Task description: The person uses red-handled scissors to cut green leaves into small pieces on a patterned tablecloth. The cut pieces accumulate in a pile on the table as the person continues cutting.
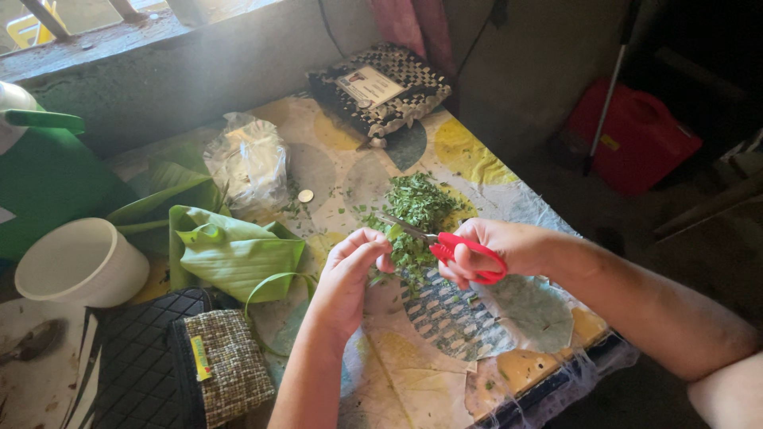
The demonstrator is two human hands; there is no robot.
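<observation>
Head view. The left hand (350, 274) covers whatever its fingertips pinch; the piece cannot be made out. The right hand (493, 250) hides part of the red scissors' (445, 242) handle loops. At 9 o'clock, a green container (44, 179) is cut by the edge. At 8 o'clock, a spoon-like object (32, 342) is blurred and cropped. The card on the woven box (381, 87), at 12 o'clock, is too small to read.

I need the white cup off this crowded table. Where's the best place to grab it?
Grip the white cup by its open rim from above: it stands upright, with a green container behind, folded leaves to its right and a dark quilted pouch in front.
</observation>
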